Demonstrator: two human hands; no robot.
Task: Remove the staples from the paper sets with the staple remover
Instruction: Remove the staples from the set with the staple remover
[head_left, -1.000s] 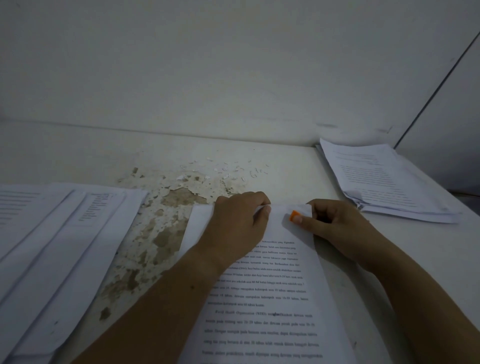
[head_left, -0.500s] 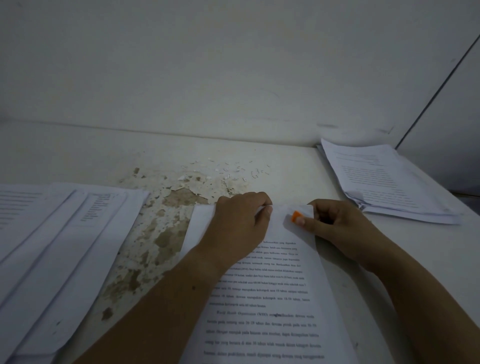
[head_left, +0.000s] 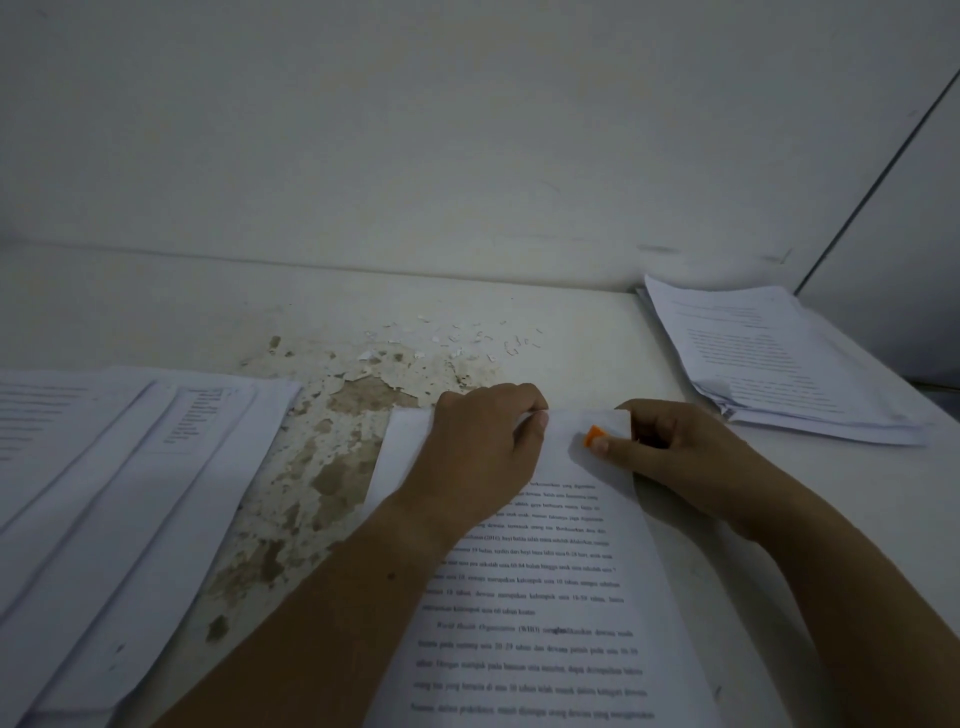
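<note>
On the flaking white table (head_left: 587, 332), the left hand (head_left: 478, 447) pins the printed paper set (head_left: 545, 597) by its top edge; just beside it, the right hand (head_left: 670, 447) pinches a small orange staple remover (head_left: 594, 434) at the set's top corner.

Head view, close, downward over desk (head_left: 597, 322)

A worn white table (head_left: 322, 483) with peeling paint carried spread papers (head_left: 104, 493) at left, a printed set (head_left: 545, 623) centre, a stack (head_left: 769, 358) at right, scattered staples (head_left: 467, 338).
</note>
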